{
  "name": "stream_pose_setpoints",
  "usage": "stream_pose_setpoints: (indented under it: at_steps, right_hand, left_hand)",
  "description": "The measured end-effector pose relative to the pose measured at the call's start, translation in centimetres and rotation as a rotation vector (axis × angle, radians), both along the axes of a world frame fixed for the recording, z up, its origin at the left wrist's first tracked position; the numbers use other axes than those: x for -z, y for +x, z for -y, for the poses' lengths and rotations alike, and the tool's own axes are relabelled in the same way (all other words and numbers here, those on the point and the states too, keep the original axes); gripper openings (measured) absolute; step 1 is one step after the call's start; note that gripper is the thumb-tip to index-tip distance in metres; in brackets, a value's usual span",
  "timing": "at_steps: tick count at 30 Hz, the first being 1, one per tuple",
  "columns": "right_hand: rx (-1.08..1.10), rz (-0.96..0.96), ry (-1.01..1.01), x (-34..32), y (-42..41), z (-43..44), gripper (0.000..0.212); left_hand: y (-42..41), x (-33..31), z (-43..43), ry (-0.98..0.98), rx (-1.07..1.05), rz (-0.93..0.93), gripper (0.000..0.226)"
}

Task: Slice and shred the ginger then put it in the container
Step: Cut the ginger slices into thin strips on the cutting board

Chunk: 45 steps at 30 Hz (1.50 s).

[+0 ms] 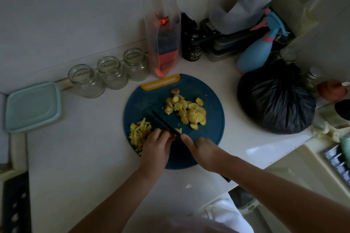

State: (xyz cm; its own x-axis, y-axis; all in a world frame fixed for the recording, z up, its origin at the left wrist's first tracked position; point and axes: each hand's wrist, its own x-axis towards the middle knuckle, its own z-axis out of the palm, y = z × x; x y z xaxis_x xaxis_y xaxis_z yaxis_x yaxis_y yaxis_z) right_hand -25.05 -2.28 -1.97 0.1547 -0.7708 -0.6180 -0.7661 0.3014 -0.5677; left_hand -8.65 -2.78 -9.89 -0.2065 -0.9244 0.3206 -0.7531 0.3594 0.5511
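Shredding stage at a round blue cutting board (213,128) with a yellow handle slot, seen from the head camera in dim light. The right hand (201,150) is wrapped round the handle of a dark-bladed knife (163,122), forefinger stretched toward the blade; the blade runs diagonally across the board, its tip pointing to the far left. The left hand (156,147), fingers curled, pins a small ginger piece (172,135) against the board, its fingertips just beside the blade. A pile of ginger shreds (139,131) lies on the board's left edge, partly under the left hand. A heap of ginger slices (187,111) lies on the right half of the board, apart from the blade. A square container (32,107) with a pale blue lid on it sits on the white counter (91,147), well to the left of the board. Three empty glass jars (111,73) stand in a row along the wall. A tied black plastic bag (276,98) rests right of the board, with a blue spray bottle (255,51) behind it.
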Motion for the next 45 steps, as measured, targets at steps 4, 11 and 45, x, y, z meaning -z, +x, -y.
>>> stream_pose_setpoints:
  at_steps: [4, 11, 45]
  right_hand:
    - [-0.038, -0.055, -0.015, 0.7, 0.9, 0.4, 0.057]
    - [-0.015, -0.099, -0.047, 1.1, 2.1, 1.1, 0.054]
    - [0.046, -0.12, -0.155, 2.1, 1.5, -2.8, 0.066]
  left_hand:
    - [0.1, 0.2, 0.0, 0.016, -0.015, -0.006, 0.028]
    - [0.1, 0.2, 0.0, 0.021, -0.007, 0.03, 0.007]
    - [0.7, 0.2, -0.5, 0.061, 0.017, 0.069, 0.018]
